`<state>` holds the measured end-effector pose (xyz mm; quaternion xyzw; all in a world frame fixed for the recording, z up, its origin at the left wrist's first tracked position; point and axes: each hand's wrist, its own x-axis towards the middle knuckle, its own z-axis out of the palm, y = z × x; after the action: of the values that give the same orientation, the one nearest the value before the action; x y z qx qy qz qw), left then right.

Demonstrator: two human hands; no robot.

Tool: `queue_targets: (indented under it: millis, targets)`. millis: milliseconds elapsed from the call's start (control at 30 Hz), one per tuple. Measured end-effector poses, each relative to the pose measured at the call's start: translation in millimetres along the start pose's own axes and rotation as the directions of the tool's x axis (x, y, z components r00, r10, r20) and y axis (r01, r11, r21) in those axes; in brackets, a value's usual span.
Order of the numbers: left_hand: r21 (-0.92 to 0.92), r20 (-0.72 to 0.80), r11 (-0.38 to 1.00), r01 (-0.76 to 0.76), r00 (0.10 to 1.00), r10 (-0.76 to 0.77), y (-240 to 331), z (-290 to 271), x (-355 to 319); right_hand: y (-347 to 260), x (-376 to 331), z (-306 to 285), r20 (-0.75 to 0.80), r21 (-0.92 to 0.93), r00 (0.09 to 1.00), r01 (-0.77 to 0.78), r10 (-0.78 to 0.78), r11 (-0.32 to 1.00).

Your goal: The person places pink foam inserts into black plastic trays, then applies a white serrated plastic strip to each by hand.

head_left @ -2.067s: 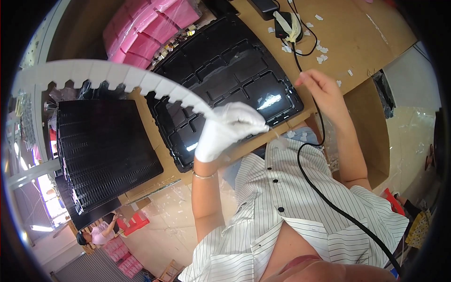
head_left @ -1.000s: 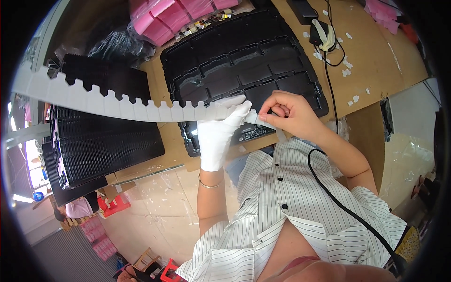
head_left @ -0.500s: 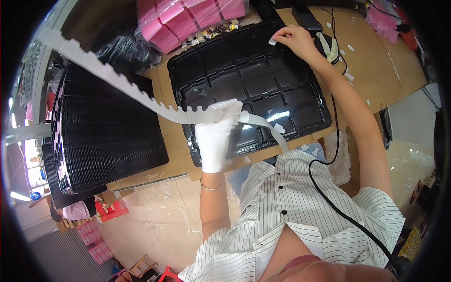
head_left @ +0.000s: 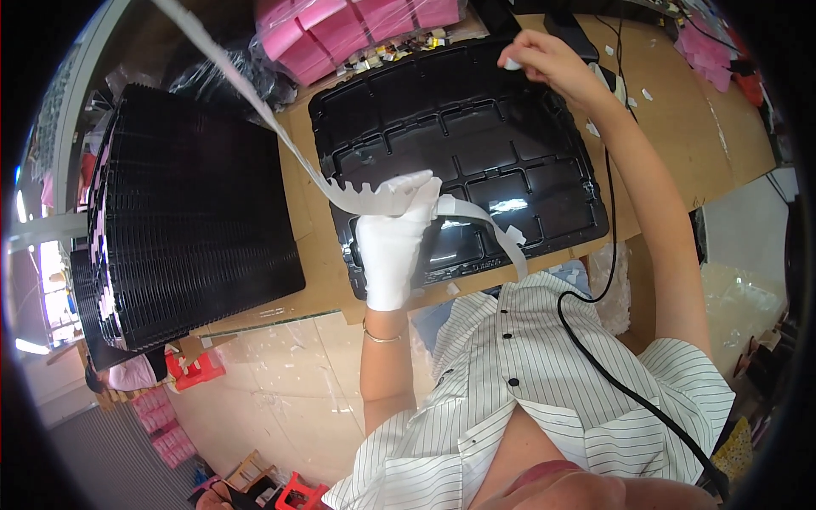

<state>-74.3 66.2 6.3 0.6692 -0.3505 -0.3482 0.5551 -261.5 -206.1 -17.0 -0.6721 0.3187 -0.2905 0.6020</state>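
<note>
My left hand [head_left: 393,242], in a white glove, is closed on a long white strip [head_left: 357,201] with a notched edge that looks like a label strip. One end rises to the far left; the other [head_left: 489,223] curls toward my shirt. The hand is over the near left part of a black moulded plastic tray [head_left: 408,93] with raised ribs. At the tray's far right corner is my bare right hand [head_left: 552,66], fingers curled and pinching a small white sticker [head_left: 512,64]. Whether the sticker touches the tray, I cannot tell.
A tall stack of black trays [head_left: 200,221] stands to the left. Pink blocks wrapped in clear plastic [head_left: 357,30] lie at the back beside dark plastic wrap. White scraps [head_left: 648,93] dot the cardboard-covered table [head_left: 680,144]. A black cable [head_left: 609,204] runs down the right side.
The strip's loose far end has swung up and to the right. My right hand has moved slightly up and right, its fingers curling more around the small sticker. My left hand has barely moved.
</note>
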Motion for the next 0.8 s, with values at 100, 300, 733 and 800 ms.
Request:
queue_targets:
  millis: [100, 300, 733, 800]
  targets:
    - [-0.047, 0.067, 0.998, 0.045, 0.997, -0.042, 14.8, 5.4, 4.8, -19.5, -56.3, 23.6, 0.118, 0.394, 0.982, -0.181, 0.146, 0.901]
    - [-0.093, 0.237, 0.995, -0.027, 0.97, 0.049, 22.0, 19.6, 22.2, -30.7, -124.9, 85.0, 0.117, 0.162, 0.988, -0.115, 0.097, 0.98]
    - [0.195, 0.248, 0.866, -0.461, 0.877, 0.411, 11.3, 104.1, 156.9, 1.8, -30.0, 14.0, -0.359, -0.534, 0.926, -0.103, -0.114, 0.839]
    - [0.434, 0.187, 0.839, -0.328, 0.944, 0.273, 18.2, 125.6, 171.1, 10.7, -5.5, -0.1, -0.373, -0.663, 0.927, -0.302, 0.046, 0.685]
